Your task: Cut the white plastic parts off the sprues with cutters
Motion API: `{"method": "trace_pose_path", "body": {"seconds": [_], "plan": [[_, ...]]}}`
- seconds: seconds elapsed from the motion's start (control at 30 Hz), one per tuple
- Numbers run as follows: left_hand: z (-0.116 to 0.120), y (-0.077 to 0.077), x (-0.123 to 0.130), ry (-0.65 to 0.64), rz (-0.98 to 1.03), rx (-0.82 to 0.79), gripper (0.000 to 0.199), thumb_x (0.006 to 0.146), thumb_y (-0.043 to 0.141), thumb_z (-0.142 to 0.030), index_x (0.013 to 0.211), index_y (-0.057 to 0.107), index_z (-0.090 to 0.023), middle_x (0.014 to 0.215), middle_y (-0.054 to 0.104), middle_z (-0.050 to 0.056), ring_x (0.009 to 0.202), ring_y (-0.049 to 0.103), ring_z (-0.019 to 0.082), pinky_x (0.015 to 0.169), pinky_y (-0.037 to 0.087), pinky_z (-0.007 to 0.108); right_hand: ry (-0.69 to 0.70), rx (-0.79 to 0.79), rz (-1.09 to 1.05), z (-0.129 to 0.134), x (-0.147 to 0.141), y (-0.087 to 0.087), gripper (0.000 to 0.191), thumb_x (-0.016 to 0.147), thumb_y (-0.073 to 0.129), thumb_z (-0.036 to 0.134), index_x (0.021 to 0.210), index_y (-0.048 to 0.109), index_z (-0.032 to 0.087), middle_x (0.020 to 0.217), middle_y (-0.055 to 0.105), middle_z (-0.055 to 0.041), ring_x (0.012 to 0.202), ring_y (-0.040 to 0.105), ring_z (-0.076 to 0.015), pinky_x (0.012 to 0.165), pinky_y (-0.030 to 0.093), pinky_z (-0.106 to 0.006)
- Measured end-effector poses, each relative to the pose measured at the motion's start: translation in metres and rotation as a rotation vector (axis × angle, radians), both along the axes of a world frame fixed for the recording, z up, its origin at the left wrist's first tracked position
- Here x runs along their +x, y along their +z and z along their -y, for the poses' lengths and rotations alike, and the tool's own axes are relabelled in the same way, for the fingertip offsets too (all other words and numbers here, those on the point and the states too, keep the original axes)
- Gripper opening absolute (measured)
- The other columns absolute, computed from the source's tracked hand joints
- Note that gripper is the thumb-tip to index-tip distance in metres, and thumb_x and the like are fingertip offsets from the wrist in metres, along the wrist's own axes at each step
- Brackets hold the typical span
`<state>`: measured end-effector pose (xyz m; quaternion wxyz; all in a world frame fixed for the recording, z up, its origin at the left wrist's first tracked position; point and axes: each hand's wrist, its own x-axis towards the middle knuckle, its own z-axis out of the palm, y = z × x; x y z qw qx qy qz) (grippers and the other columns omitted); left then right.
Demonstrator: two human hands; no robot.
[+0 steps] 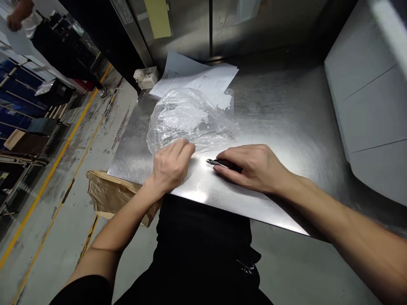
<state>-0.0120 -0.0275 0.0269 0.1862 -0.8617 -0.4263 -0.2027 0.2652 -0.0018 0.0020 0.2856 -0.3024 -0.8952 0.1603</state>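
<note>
My right hand [254, 167] rests low over the metal tabletop, its fingers wrapped round small nippers [222, 163] with dark handles; their metal tips point left. My left hand [173, 163] is closed in a pinch at the near edge of a clear plastic bag [190, 120]. Whatever sits between those fingertips is too small or too hidden to make out. Many small white pieces lie inside the bag, and some show at its far right by the papers. A short gap separates the nippers' tips from my left fingers.
Printed papers [197, 80] lie behind the bag, beside a white power socket [146, 77]. A grey panel [372, 97] bounds the metal table [280, 123] on the right. Below its left edge stands a brown paper bag [111, 195]. Another person [47, 38] is at the far left near racks.
</note>
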Motion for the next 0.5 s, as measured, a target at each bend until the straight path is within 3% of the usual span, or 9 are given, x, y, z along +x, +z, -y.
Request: {"method": "trace_pose_path", "body": {"seconds": [0.1,0.17,0.27,0.33,0.43,0.5], "plan": [[-0.03,-0.004,0.016,0.091,0.083,0.011,0.042,0.111,0.046,-0.006,0.148,0.066,-0.014,0.137,0.078,0.017,0.119,0.077,0.027,0.092,0.061,0.036,-0.007,0.0,-0.028,-0.001,0.0,0.0,0.032,0.114,0.062,0.039,0.097,0.077,0.017,0.076,0.075,-0.0022,0.063,0.065,-0.0179,0.062,0.038,-0.032],[-0.033,-0.005,0.022,0.055,0.117,-0.013,0.046,0.111,0.049,-0.006,0.153,0.064,-0.015,0.144,0.077,0.017,0.13,0.075,0.029,0.104,0.062,0.041,-0.017,-0.006,-0.031,-0.001,-0.001,0.0,0.03,0.113,0.063,0.039,0.096,0.076,0.017,0.078,0.075,-0.0027,0.066,0.065,-0.0185,0.064,0.039,-0.032],[-0.021,-0.001,0.021,-0.072,0.168,0.016,0.033,0.109,0.062,-0.009,0.139,0.073,-0.018,0.132,0.083,0.013,0.121,0.08,0.03,0.105,0.063,0.042,-0.013,0.006,-0.027,0.0,-0.003,-0.001,0.028,0.11,0.067,0.039,0.091,0.072,0.018,0.077,0.072,-0.0013,0.067,0.061,-0.0175,0.065,0.036,-0.031],[-0.012,0.008,0.021,-0.171,0.225,-0.001,0.025,0.105,0.071,-0.008,0.128,0.076,-0.019,0.118,0.086,0.009,0.104,0.083,0.026,0.097,0.063,0.038,-0.011,0.021,0.006,-0.002,-0.005,-0.002,0.028,0.109,0.068,0.04,0.091,0.071,0.019,0.077,0.072,-0.0015,0.068,0.06,-0.0177,0.063,0.032,-0.031],[-0.002,0.036,0.04,-0.423,0.264,-0.067,0.031,0.102,0.075,-0.002,0.13,0.075,-0.016,0.101,0.085,0.007,0.086,0.081,0.02,0.084,0.062,0.032,-0.012,-0.014,0.04,-0.006,-0.007,-0.001,0.024,0.108,0.067,0.04,0.099,0.073,0.019,0.084,0.076,-0.003,0.074,0.065,-0.0198,0.063,0.034,-0.031],[-0.001,0.06,0.069,-0.61,0.266,-0.038,0.035,0.1,0.075,-0.001,0.134,0.073,-0.013,0.102,0.085,0.01,0.09,0.082,0.022,0.083,0.062,0.033,-0.027,-0.047,0.062,-0.008,-0.007,0.004,0.02,0.107,0.068,0.036,0.101,0.075,0.018,0.087,0.078,-0.0038,0.077,0.067,-0.0212,0.063,0.039,-0.031]]}}
